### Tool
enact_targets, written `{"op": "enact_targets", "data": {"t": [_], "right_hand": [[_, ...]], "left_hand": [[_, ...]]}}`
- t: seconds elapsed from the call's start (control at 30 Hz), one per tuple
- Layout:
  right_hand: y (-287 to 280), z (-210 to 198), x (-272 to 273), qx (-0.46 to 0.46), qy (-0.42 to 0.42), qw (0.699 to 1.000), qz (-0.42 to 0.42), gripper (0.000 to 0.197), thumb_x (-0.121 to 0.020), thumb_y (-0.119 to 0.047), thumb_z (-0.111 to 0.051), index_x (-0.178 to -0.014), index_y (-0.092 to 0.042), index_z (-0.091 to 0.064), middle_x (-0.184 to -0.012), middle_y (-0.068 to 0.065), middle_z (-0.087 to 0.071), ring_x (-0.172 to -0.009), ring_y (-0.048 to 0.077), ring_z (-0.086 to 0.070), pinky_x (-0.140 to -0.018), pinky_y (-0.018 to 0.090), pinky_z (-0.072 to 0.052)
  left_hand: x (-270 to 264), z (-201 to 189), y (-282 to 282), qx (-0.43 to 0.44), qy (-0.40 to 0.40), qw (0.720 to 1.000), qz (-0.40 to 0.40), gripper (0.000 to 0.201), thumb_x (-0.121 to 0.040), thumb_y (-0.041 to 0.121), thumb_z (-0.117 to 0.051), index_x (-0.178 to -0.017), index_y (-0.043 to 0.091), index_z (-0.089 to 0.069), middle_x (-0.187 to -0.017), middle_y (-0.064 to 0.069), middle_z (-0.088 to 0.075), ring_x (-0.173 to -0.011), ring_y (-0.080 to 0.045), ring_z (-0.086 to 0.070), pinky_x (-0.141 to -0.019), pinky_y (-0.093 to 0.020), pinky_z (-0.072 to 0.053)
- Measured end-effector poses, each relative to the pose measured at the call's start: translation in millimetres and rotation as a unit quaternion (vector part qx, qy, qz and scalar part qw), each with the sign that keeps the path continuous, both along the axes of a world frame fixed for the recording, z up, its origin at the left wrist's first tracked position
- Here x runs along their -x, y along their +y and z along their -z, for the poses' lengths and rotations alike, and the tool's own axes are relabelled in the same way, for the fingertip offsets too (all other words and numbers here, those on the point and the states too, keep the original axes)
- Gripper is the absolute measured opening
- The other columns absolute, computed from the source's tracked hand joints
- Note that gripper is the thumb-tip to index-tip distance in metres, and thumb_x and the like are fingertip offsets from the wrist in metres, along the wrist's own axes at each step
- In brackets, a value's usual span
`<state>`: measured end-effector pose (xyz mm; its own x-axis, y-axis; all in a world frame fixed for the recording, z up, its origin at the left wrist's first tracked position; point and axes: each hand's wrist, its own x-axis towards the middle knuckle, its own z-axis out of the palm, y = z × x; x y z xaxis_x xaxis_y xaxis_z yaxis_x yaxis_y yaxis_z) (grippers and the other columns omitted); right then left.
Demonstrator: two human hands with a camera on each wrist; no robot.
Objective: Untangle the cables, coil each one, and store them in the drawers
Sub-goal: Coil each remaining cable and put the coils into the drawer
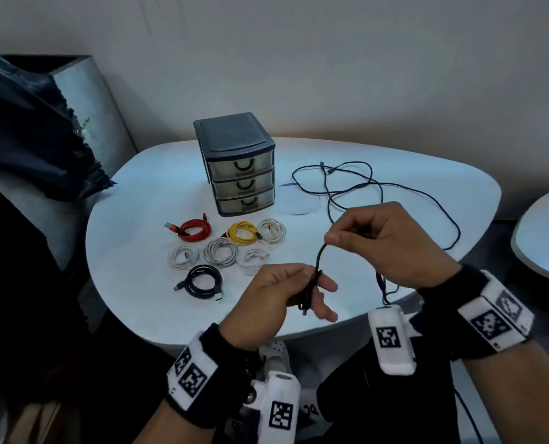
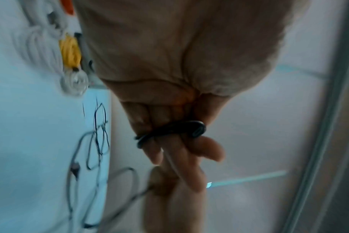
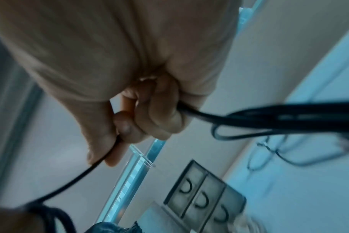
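My left hand (image 1: 286, 290) holds a few loops of a black cable (image 1: 313, 283) wound round its fingers; the left wrist view shows the black cable (image 2: 169, 130) wrapped across them. Just above and to the right, my right hand (image 1: 372, 238) pinches the same cable (image 3: 249, 113) between thumb and forefinger. The rest of it trails loose over the white table (image 1: 138, 283) at the right, with the loose stretch (image 1: 356, 187) lying in tangled curves. A dark three-drawer unit (image 1: 238, 165) stands at the table's back, all drawers closed.
Several coiled cables lie in front of the drawers: a red one (image 1: 194, 230), a yellow one (image 1: 242, 232), white ones (image 1: 220, 251) and a black one (image 1: 202, 282). A dark bag (image 1: 26, 129) sits on a chair at left. A second table (image 1: 542, 232) edges in at right.
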<state>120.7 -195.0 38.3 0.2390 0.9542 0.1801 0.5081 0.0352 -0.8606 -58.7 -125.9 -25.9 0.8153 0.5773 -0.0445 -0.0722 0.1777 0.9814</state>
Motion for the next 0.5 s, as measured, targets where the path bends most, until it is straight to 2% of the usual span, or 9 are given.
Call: {"op": "enact_targets", "data": {"t": [0.07,0.13,0.17,0.2,0.27,0.3,0.37,0.43,0.5], "right_hand": [[7,11,-2,0.004,0.088,0.996,0.009,0.01,-0.081,-0.018,-0.074,-0.073,-0.013,-0.072,-0.051,-0.007,-0.055,-0.045,0.006,-0.041,-0.048,0.021,-0.031],[12,25,3,0.01,0.177,0.984,0.008,0.012,-0.077,-0.028,-0.071,-0.071,-0.018,-0.073,-0.048,-0.003,-0.043,-0.044,0.014,-0.029,-0.049,0.031,-0.019],[14,32,7,0.015,0.197,0.98,0.004,0.012,-0.079,-0.029,-0.07,-0.07,-0.022,-0.074,-0.047,-0.003,-0.039,-0.044,0.014,-0.026,-0.048,0.03,-0.018],[15,39,13,0.018,0.197,0.98,-0.004,0.014,-0.083,-0.026,-0.069,-0.07,-0.024,-0.074,-0.047,-0.005,-0.037,-0.044,0.011,-0.027,-0.047,0.026,-0.02],[15,55,25,0.035,0.139,0.989,-0.029,0.026,-0.094,-0.017,-0.064,-0.073,-0.026,-0.075,-0.049,-0.009,-0.04,-0.046,0.008,-0.031,-0.048,0.02,-0.027],[14,62,32,0.048,0.103,0.993,-0.045,0.025,-0.096,-0.016,-0.062,-0.078,-0.024,-0.076,-0.049,-0.011,-0.042,-0.048,0.007,-0.033,-0.05,0.02,-0.029],[8,72,47,0.078,0.053,0.992,-0.079,0.019,-0.097,-0.019,-0.061,-0.088,-0.017,-0.077,-0.05,-0.01,-0.046,-0.05,0.008,-0.035,-0.053,0.023,-0.031],[-2,74,58,0.1,0.028,0.987,-0.122,0.02,-0.1,-0.027,-0.056,-0.095,-0.02,-0.075,-0.053,-0.004,-0.048,-0.05,0.01,-0.037,-0.052,0.024,-0.032],[-13,62,63,0.103,0.009,0.983,-0.151,0.022,-0.102,-0.03,-0.05,-0.099,-0.023,-0.071,-0.058,-0.004,-0.05,-0.052,0.01,-0.039,-0.054,0.023,-0.034]], "left_hand": [[5,-15,-4,0.089,-0.071,0.993,-0.001,0.037,-0.093,0.023,-0.043,-0.082,0.008,-0.076,-0.053,-0.006,-0.057,-0.056,-0.027,-0.067,-0.082,-0.029,-0.053],[9,-29,-5,0.136,-0.139,0.981,-0.027,0.038,-0.096,0.02,-0.044,-0.079,0.008,-0.076,-0.051,-0.004,-0.053,-0.053,-0.025,-0.065,-0.081,-0.031,-0.056],[11,-35,-6,0.152,-0.169,0.973,-0.047,0.039,-0.096,0.019,-0.043,-0.08,0.007,-0.076,-0.052,-0.003,-0.052,-0.054,-0.024,-0.065,-0.082,-0.031,-0.056],[13,-40,-5,0.164,-0.194,0.965,-0.071,0.041,-0.095,0.02,-0.04,-0.081,0.005,-0.076,-0.053,-0.003,-0.052,-0.057,-0.024,-0.066,-0.082,-0.031,-0.057],[17,-46,-1,0.161,-0.226,0.953,-0.121,0.043,-0.092,0.021,-0.038,-0.084,0.004,-0.076,-0.057,-0.003,-0.051,-0.064,-0.023,-0.068,-0.08,-0.029,-0.057],[19,-48,2,0.151,-0.235,0.95,-0.14,0.043,-0.092,0.022,-0.038,-0.087,0.004,-0.077,-0.06,-0.003,-0.052,-0.068,-0.022,-0.068,-0.079,-0.028,-0.057],[22,-47,12,0.137,-0.246,0.945,-0.166,0.041,-0.093,0.025,-0.039,-0.098,0.002,-0.072,-0.064,-0.002,-0.051,-0.073,-0.021,-0.066,-0.082,-0.027,-0.056],[25,-41,22,0.109,-0.243,0.945,-0.191,0.037,-0.095,0.025,-0.04,-0.108,0.0,-0.064,-0.067,0.0,-0.05,-0.075,-0.019,-0.064,-0.086,-0.026,-0.054],[27,-32,32,0.054,-0.213,0.95,-0.222,0.033,-0.098,0.022,-0.041,-0.108,-0.002,-0.06,-0.068,0.003,-0.052,-0.078,-0.018,-0.063,-0.084,-0.027,-0.053]]}}
